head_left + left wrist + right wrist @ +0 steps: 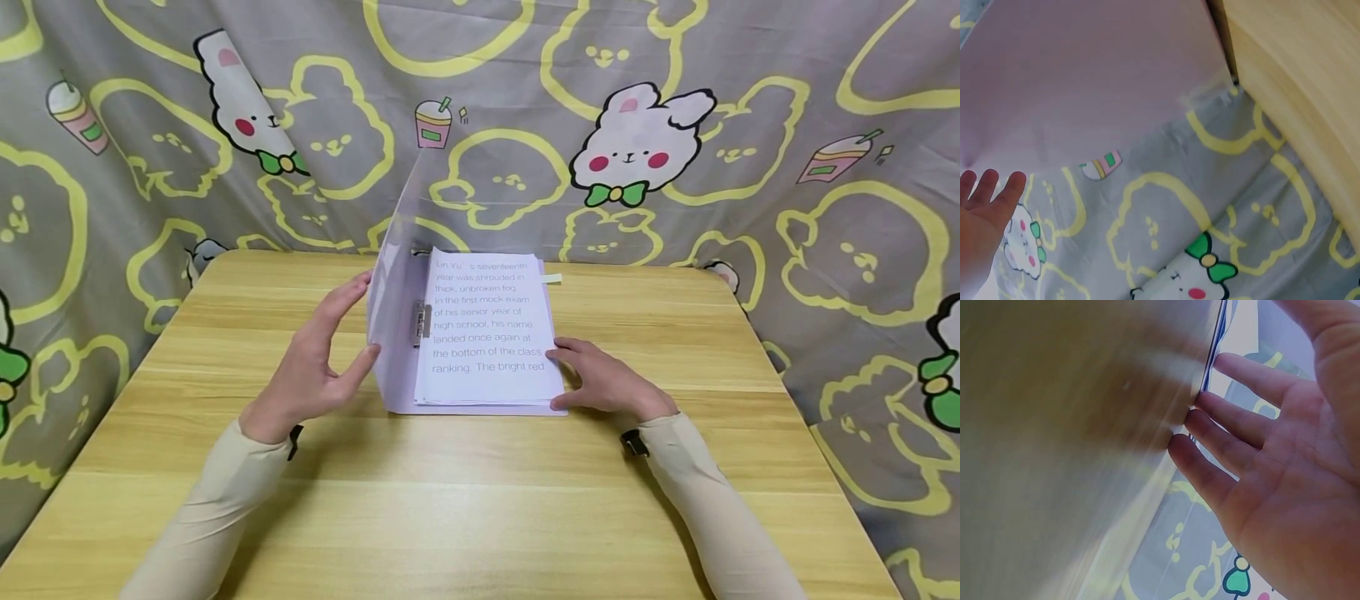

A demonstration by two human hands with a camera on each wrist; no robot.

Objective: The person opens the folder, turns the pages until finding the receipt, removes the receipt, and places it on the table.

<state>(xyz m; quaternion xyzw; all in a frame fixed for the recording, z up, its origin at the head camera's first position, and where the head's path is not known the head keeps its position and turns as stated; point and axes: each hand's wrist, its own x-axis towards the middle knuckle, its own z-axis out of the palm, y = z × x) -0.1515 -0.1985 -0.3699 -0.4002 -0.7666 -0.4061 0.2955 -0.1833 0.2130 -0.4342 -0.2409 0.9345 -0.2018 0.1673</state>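
A pale purple folder lies opened on the table, its front cover standing nearly upright on the left. Inside is a stack of printed paper beside a metal clip. My left hand is at the outer side of the cover, fingers spread and fairly straight; whether they touch it is hard to tell. In the left wrist view, the cover rises above the fingertips. Along the folder's right edge, my right hand rests its extended fingertips; the right wrist view shows those fingers against the edge.
A light green tab sticks out at the folder's upper right. The wooden table extends around the folder. Behind and beside it hangs a grey curtain with cartoon prints.
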